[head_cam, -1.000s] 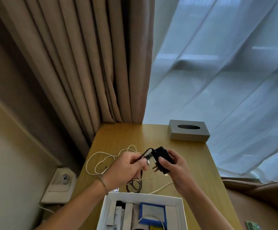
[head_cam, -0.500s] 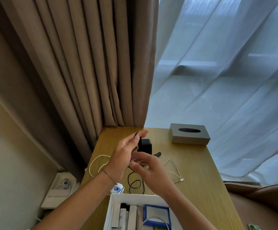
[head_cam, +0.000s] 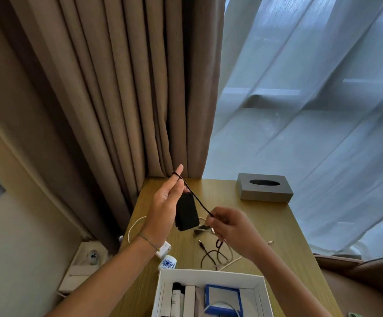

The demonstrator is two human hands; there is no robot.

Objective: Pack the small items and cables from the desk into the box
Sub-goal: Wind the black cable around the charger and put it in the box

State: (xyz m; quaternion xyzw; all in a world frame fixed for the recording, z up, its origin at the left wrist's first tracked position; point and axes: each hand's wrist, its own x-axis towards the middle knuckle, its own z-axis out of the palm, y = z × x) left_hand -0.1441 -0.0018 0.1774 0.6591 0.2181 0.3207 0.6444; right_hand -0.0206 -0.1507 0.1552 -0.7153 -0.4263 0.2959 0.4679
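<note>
White box [head_cam: 211, 276] is sitting at bottom centre, partly filled. Above it, R hand [head_cam: 230, 227] is pinching the black cable [head_cam: 199, 202] taut. L hand [head_cam: 165, 209], centre frame, is holding the black adapter [head_cam: 186, 212], w/ cable looped over its fingertip. Tissue box [head_cam: 263, 191] is resting upper right on desk [head_cam: 266, 220].

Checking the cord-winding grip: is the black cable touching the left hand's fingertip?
Touching. The head view shows the black cable looped around a raised fingertip of the left hand.
</note>
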